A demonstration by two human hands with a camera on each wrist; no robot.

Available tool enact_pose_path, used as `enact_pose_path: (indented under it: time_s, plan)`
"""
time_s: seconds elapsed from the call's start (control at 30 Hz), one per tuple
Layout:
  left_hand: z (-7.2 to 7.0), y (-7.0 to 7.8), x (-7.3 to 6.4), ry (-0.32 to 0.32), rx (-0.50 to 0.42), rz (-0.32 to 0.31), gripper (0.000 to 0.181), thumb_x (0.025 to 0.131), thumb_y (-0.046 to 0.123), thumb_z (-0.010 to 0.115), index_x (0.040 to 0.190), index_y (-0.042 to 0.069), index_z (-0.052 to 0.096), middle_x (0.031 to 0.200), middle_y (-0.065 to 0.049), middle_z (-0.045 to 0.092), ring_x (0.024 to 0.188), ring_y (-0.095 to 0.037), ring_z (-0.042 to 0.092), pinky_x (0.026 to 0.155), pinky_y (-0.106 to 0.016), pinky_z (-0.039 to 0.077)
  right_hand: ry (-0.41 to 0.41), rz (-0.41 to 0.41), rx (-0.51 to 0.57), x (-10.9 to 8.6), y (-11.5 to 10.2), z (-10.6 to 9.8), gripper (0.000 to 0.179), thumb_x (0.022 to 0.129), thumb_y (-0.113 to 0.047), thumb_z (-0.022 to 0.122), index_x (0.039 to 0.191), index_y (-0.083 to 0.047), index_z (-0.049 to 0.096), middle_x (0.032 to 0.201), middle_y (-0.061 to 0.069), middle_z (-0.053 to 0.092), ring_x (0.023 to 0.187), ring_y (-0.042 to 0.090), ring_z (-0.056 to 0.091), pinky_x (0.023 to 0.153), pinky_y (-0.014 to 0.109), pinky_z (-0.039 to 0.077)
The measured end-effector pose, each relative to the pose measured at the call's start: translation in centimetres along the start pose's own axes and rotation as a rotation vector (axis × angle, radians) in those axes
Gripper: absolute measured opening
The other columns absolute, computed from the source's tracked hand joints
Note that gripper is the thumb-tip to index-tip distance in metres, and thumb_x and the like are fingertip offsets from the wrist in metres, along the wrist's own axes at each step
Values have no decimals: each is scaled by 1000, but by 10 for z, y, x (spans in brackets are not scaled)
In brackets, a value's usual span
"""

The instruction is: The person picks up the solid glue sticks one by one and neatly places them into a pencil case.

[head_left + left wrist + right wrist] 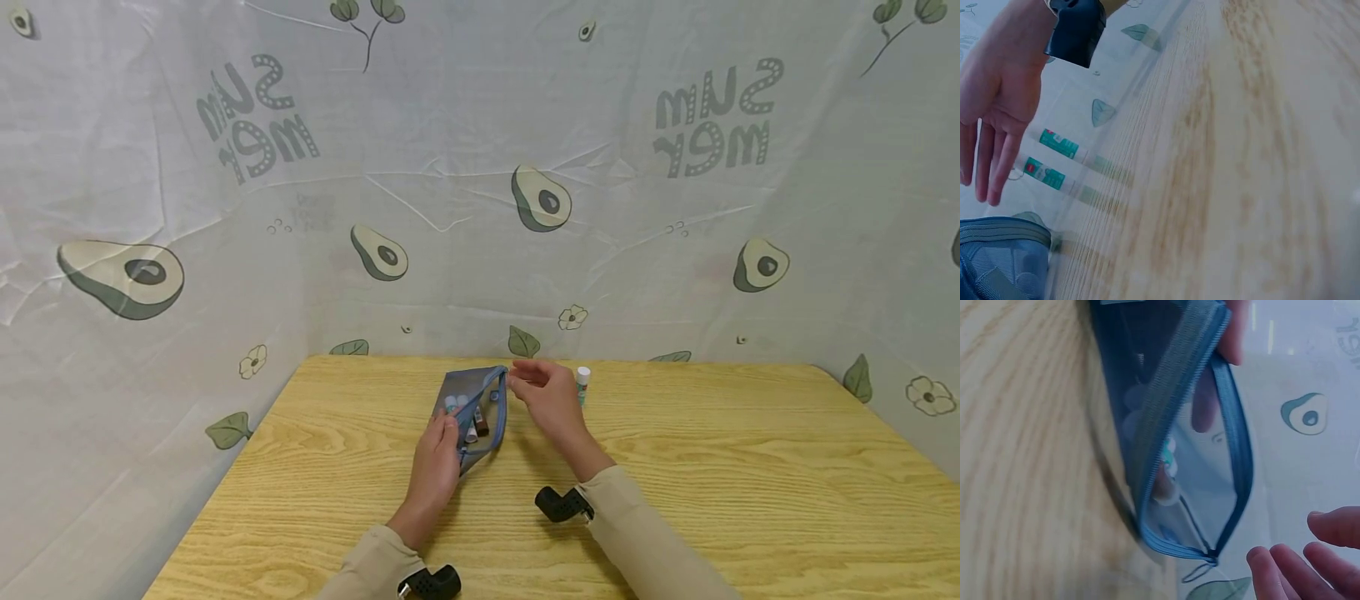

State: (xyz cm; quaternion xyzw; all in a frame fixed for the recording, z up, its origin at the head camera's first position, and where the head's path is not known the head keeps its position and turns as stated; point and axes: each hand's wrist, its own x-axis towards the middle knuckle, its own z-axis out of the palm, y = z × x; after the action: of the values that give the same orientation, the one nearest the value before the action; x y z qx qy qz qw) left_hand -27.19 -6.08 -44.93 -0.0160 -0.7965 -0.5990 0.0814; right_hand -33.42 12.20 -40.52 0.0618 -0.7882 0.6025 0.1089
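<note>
A blue see-through zip pouch point(468, 383) is tilted above the table, its zipped mouth gaping. My left hand point(437, 450) grips its near left side, thumb at the zip edge. White-capped tubes point(456, 403) and a small dark brown item point(481, 421) show inside. My right hand point(551, 400) is by the pouch's far right corner, fingers loosely bent. In the right wrist view its fingertips point(1260, 559) are apart from the zip's cord loop point(1199, 572) and hold nothing. Two white tubes with green labels point(1060, 144) stand on the table in the left wrist view.
One white-capped tube point(582, 385) shows just beyond the right hand; the other is hidden there in the head view. The wood-grain table point(712, 467) ends at a pale avocado-print sheet point(450, 308). Black wrist cameras point(562, 505) sit on both sleeves.
</note>
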Motion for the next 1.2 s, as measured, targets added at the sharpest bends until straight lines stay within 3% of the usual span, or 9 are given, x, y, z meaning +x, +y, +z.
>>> enact_pose_path:
  time_s: [0.37,1.2]
  plan:
    - [0,0,1,-11,-10,-6,51,118,26,30,156,-1,51,172,-31,24,163,-51,13,131,-68,15,39,-60,-65,-1,-17,-10,33,99,-21,77,130,-10,75,126,13,78,119,29,74,103,50,60]
    - [-1,2,-1,-1,-4,-4,50,118,25,30,154,-3,52,171,-32,26,162,-52,14,131,-69,15,81,-159,-82,-2,-40,-27,36,98,-18,78,132,-9,73,129,12,77,118,30,74,100,52,61]
